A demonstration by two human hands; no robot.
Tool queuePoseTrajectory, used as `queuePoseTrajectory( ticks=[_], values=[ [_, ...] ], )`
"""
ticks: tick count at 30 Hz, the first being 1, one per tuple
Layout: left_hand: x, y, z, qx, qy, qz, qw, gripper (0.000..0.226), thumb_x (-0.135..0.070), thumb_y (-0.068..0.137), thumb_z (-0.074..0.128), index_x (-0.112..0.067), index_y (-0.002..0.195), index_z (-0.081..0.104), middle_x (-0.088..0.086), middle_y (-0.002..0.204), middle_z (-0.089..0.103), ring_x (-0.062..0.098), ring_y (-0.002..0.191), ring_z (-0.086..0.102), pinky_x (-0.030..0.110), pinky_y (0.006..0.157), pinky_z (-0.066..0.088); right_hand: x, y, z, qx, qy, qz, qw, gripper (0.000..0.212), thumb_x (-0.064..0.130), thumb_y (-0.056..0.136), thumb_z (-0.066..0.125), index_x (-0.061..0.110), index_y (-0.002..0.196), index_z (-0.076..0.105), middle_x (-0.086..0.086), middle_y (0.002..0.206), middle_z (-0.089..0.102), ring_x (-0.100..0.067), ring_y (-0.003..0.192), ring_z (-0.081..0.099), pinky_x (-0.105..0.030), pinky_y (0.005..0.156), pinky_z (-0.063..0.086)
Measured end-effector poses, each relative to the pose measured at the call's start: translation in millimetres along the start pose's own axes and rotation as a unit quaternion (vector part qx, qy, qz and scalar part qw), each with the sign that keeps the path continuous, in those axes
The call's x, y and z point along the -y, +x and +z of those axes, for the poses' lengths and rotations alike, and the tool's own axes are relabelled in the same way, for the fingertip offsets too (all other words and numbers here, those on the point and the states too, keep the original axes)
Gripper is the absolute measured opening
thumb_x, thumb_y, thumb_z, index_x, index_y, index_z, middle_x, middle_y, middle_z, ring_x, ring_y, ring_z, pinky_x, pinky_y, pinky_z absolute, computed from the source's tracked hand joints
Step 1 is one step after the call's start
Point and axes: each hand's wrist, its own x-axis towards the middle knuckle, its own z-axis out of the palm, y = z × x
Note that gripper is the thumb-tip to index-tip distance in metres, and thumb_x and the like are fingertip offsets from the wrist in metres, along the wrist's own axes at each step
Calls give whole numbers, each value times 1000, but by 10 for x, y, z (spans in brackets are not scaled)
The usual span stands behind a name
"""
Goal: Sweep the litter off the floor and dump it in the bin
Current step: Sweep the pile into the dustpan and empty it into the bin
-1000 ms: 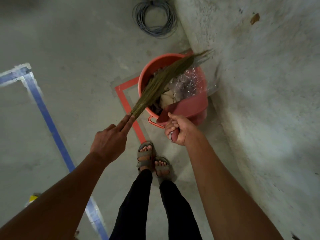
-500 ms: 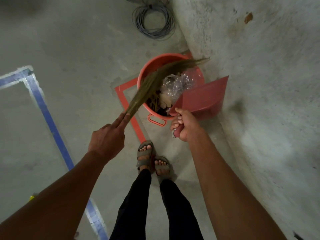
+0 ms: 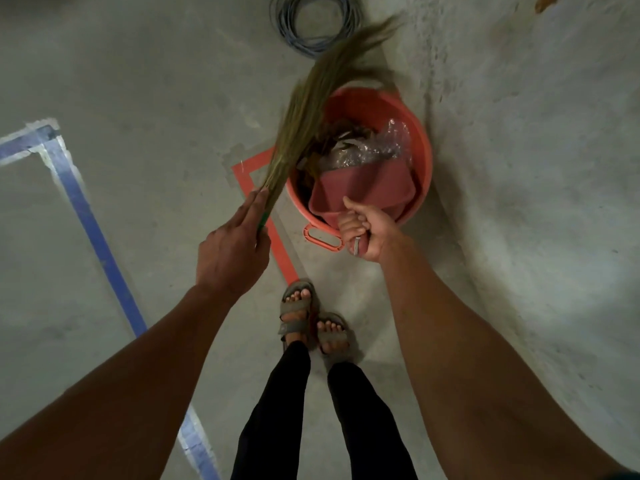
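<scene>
Taking the bin [image 3: 420, 157] as my mark and starting to its left: a blue tape line [image 3: 88, 223] runs well off across the floor [image 3: 156, 81], and a red tape corner [image 3: 256, 188] lies just beside the bin's left wall. My left hand [image 3: 232, 254] holds the grass broom [image 3: 304, 109] at its green handle end, first fingers laid straight along it; I cannot tell how the rest of that hand wraps. The bristles slant up across the bin's left rim toward the coiled cable [image 3: 311, 26] beyond it.

Over the bin's near side, my right hand [image 3: 367, 230] is clenched round the handle of the pink dustpan [image 3: 363, 185], which is tipped into the bin. The litter [image 3: 360, 147], plastic wrap and brown scraps, sits inside.

I judge this the dumping step, nearly done. Next I should brush any remnants off the pan, then lift it straight out.

Right of the bin the concrete wall [image 3: 519, 168] stands almost touching it, so there is no room that way. Open floor lies left, and my sandalled feet [image 3: 311, 320] are close behind.
</scene>
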Motion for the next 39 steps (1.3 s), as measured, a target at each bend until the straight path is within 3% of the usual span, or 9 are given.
queuePoseTrajectory(
  ticks=[6, 12, 15, 19, 23, 34, 39],
  values=[
    [133, 84, 223, -2, -31, -18, 999, 68, -30, 105, 50, -34, 164, 17, -7, 167, 32, 35, 93, 71, 49, 65, 63, 189, 248, -122, 34, 69, 40, 996, 40, 27, 103, 58, 25, 70, 36, 6, 44, 37, -8, 29, 37, -25, 28, 36],
    [145, 347, 275, 3, -36, -30, 999, 66, -31, 107, 47, -34, 165, 15, -8, 168, 30, 33, 98, 70, 45, 68, 62, 249, 219, -270, 109, 88, 94, 986, 42, 33, 104, 56, 10, 70, 48, -4, 45, 44, -12, 32, 35, -25, 34, 34],
    [132, 634, 388, 3, -37, -35, 999, 64, -31, 107, 46, -33, 164, 17, -8, 168, 30, 35, 106, 69, 48, 74, 63, 396, 460, -398, 71, 106, 83, 988, 43, 35, 104, 57, 14, 69, 45, -1, 45, 42, -18, 29, 42, -27, 30, 37],
    [162, 985, 646, 6, -38, -56, 998, 64, -29, 106, 48, -31, 164, 20, -5, 168, 32, 40, 118, 64, 55, 85, 60, 685, 862, -373, -15, 93, 38, 995, 42, 28, 102, 62, 22, 68, 38, 6, 47, 35, -12, 30, 38, -27, 28, 35],
    [188, 1103, 800, -6, -49, -70, 996, 64, -27, 105, 48, -29, 164, 22, -2, 166, 36, 38, 123, 62, 53, 86, 59, 805, 1073, -324, -52, 98, 30, 993, 42, 26, 102, 63, 21, 67, 40, 7, 47, 34, -10, 31, 36, -26, 28, 33],
    [83, 890, 635, -11, -95, -96, 991, 66, -24, 104, 51, -27, 164, 23, 4, 162, 43, 37, 126, 61, 55, 94, 59, 220, 18, 77, 96, 97, 38, 990, 36, 30, 100, 61, 16, 72, 43, 3, 46, 40, -11, 30, 42, -21, 30, 37],
    [99, 946, 703, -28, -107, -97, 989, 65, -26, 106, 50, -26, 164, 21, 6, 162, 44, 37, 126, 61, 54, 96, 58, 371, 91, 298, 123, 70, 22, 990, 36, 32, 99, 62, 16, 73, 44, 2, 46, 41, -11, 30, 42, -21, 31, 36]
  ],
)
